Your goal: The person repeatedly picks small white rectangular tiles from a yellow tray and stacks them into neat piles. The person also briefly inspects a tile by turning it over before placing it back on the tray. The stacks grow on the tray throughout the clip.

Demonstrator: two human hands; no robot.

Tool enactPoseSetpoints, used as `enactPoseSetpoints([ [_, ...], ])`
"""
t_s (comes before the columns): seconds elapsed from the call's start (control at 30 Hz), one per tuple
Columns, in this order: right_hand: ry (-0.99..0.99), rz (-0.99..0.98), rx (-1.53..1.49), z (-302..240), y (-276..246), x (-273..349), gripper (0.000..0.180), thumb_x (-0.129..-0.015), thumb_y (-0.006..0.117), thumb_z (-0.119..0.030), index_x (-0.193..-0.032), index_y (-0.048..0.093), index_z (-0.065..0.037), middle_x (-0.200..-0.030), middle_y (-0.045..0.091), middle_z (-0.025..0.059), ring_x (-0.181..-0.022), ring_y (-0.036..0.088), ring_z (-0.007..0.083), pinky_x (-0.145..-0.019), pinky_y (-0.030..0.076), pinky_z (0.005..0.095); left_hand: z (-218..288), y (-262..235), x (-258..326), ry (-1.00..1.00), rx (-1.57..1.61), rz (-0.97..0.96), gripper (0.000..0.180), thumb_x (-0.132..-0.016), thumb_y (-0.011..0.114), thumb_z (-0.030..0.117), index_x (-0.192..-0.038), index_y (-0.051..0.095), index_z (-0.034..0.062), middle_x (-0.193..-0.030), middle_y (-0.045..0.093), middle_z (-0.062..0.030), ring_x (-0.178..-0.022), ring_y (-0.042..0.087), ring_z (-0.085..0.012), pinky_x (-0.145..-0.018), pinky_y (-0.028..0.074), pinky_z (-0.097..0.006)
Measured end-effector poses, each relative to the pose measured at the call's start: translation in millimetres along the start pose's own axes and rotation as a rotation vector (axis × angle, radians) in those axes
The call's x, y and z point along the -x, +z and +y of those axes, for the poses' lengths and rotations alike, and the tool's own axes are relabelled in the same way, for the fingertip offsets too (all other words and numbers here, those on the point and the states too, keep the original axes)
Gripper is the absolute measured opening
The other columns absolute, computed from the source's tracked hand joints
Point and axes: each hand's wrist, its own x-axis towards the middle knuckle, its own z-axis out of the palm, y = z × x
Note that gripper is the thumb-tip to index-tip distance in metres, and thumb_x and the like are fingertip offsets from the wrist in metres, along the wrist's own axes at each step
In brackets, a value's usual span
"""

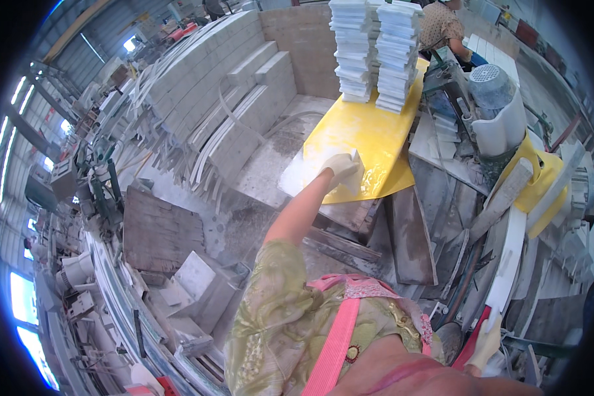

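Near the centre of the frame, a little above the middle, the left hand (340,168) — gloved in white — reaches out from a bare forearm and closes around a small pale tile (357,173), which it holds at the lower edge of a yellow board (369,135). The tile sits just over the board's glossy near edge, with the fingers wrapped round its left side. On the far end of the board, at top centre, two tall stacks of white tiles (376,53) stand side by side and touching. The right hand (487,342), also gloved, is low at the lower right, closed on the top of a red handle (472,340) that runs down and left; what the handle belongs to is hidden. Right of the board, a grey motor (490,86) with a perforated cap stands on a dusty machine. Another person (442,26) in a patterned top bends over at the top right. Stone slabs (231,86) lean in rows across the upper left — all coated in pale dust.
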Motion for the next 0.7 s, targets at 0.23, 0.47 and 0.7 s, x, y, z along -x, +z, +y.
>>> enactPoseSetpoints([
  [0.23, -0.082, 0.020, -0.927, -147.6, -33.7, -42.8, 0.039, -0.099, 0.066, -0.034, -0.116, 0.067, 0.001, -0.094, 0.069, 0.0064, -0.077, 0.064, 0.0148, -0.067, 0.051, 0.0313, -9.7, 0.9, 25.4, 0.152, 0.039, 0.166, 0.044, -0.089, 0.052, 0.032, -0.104, 0.066, -0.0080, -0.094, 0.071, -0.0262, -0.082, 0.072, -0.0357, -0.078, 0.055, -0.043],
  [0.47, -0.247, -0.405, -1.544, -473.0, 49.2, -11.2, 0.044, -0.099, 0.066, -0.032, -0.126, 0.063, 0.002, -0.111, 0.070, 0.0102, -0.094, 0.065, 0.0155, -0.083, 0.050, 0.0305, -5.7, -19.3, 24.5, 0.059, 0.038, -0.015, 0.047, -0.093, 0.049, 0.035, -0.105, 0.066, -0.0071, -0.091, 0.072, -0.0203, -0.073, 0.071, -0.0298, -0.070, 0.056, -0.039],
  [0.7, -0.656, -0.485, -1.186, -588.3, 141.2, 9.4, 0.053, -0.099, 0.061, -0.041, -0.134, 0.055, -0.002, -0.123, 0.060, 0.0129, -0.116, 0.059, 0.0228, -0.095, 0.048, 0.0359, -11.1, -19.6, 32.5, -0.020, 0.289, -0.025, 0.063, -0.096, 0.054, 0.051, -0.109, 0.065, -0.0092, -0.096, 0.071, -0.0237, -0.084, 0.071, -0.0316, -0.078, 0.056, -0.039],
])
